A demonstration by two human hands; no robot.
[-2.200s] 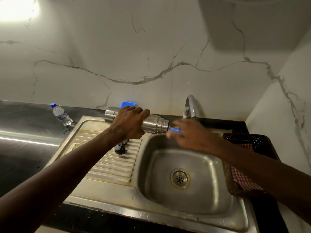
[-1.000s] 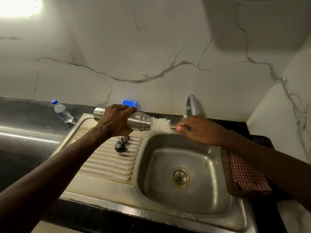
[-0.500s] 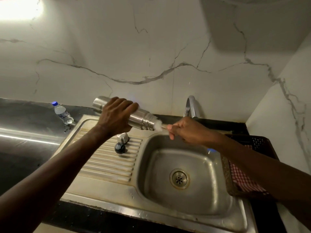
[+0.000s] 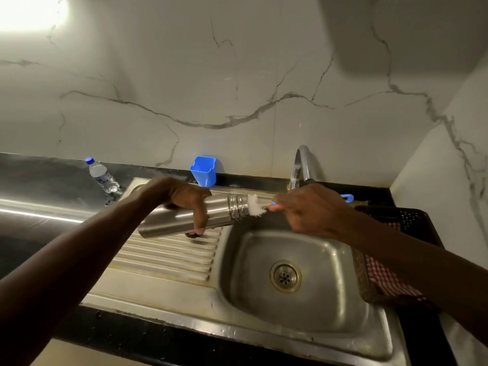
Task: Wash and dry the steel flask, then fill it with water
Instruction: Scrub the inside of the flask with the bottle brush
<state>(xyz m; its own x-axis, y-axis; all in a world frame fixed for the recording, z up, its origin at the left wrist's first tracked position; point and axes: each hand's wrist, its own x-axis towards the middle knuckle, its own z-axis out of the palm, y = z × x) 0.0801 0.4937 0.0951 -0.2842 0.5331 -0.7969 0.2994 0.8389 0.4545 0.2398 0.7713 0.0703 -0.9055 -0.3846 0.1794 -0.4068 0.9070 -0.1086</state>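
Back wall [image 4: 237,75]: pale marble-look panels with thin grey veins and a faint vertical seam.
Side wall [image 4: 449,167]: the same veined stone, meeting the back wall in a corner at the right.
Light [image 4: 23,14]: a bright glare at the top left; a broad soft shadow lies across the wall's upper right.
Surface [image 4: 39,175]: dark and glossy, with a streak of reflected light at the left.
Sink [image 4: 264,323]: steel, set into the surface, with a ribbed drainboard [image 4: 169,254] at the left and a basin with a round drain at the right.
Tap [image 4: 303,159]: curved chrome, behind the basin.
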